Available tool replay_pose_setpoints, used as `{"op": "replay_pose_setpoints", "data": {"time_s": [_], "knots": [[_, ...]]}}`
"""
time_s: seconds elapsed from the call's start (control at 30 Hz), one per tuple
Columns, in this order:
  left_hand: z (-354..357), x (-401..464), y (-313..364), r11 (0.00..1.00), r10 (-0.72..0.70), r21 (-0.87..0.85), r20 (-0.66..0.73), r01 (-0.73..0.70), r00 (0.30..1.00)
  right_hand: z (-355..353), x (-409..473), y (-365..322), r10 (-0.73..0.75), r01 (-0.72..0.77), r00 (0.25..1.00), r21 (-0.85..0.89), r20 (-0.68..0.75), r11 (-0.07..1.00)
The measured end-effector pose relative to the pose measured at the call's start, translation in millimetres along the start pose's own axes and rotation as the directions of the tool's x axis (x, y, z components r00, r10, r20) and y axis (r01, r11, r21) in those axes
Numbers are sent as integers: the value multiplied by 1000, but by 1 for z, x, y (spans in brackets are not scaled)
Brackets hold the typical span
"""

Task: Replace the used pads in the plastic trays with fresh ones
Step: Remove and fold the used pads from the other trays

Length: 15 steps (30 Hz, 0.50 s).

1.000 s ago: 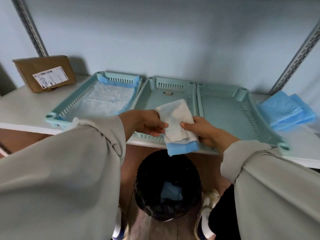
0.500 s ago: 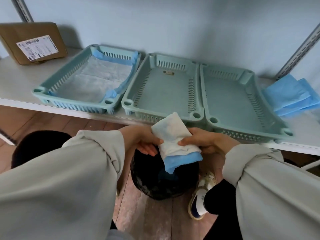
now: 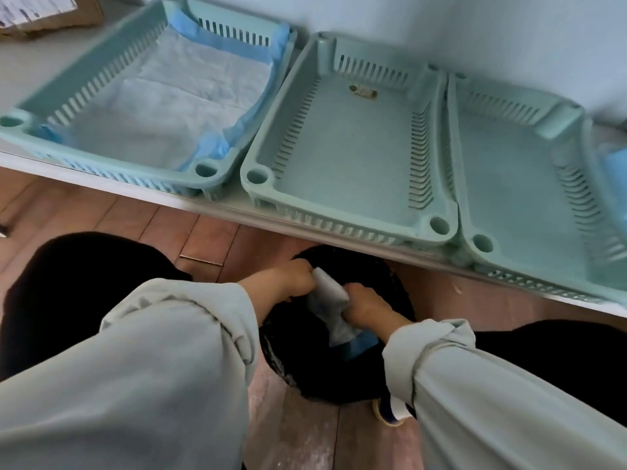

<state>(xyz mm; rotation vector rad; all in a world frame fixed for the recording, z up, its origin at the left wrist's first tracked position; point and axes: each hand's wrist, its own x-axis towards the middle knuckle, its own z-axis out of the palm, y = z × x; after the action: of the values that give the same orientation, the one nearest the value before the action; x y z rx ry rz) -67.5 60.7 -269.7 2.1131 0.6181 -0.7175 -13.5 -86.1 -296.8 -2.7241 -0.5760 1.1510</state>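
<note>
Both hands hold a folded used pad (image 3: 330, 305), white with a blue edge, down in the mouth of a black bin (image 3: 397, 293) on the floor. My left hand (image 3: 291, 278) grips its upper end and my right hand (image 3: 364, 305) grips its side. Three pale green plastic trays stand side by side on the white shelf above. The left tray (image 3: 20, 125) is lined with a white and blue pad (image 3: 176, 106). The middle tray (image 3: 339, 140) and the right tray (image 3: 515, 164) are bare.
The white shelf edge (image 3: 217, 205) juts out just above the bin. A cardboard parcel (image 3: 44, 11) lies at the shelf's far left. A blue pad (image 3: 615, 174) shows at the right frame edge. Wooden floor and a shoe (image 3: 390, 413) lie below.
Both hands have lowered the folded pad from shelf height down into the bin's mouth. The view has tilted down and closer to the trays.
</note>
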Motion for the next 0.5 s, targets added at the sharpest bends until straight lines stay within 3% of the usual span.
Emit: {"op": "replay_pose_setpoints", "data": {"time_s": [0.1,0.27,0.37,0.5], "knots": [[8,11,-2,1000,-23,-18,30,24,999,17,17,-3,61,-59,996,-26,69,998],[16,17,-3,998,-23,-49,52,26,998,28,32,-2,173,-184,977,90,126,979],[20,17,-4,997,-22,-68,58,26,998,29,30,-3,119,-157,967,161,224,974],[19,8,0,996,-1,-87,81,8,997,32,20,-2,105,-125,961,63,255,990]]}}
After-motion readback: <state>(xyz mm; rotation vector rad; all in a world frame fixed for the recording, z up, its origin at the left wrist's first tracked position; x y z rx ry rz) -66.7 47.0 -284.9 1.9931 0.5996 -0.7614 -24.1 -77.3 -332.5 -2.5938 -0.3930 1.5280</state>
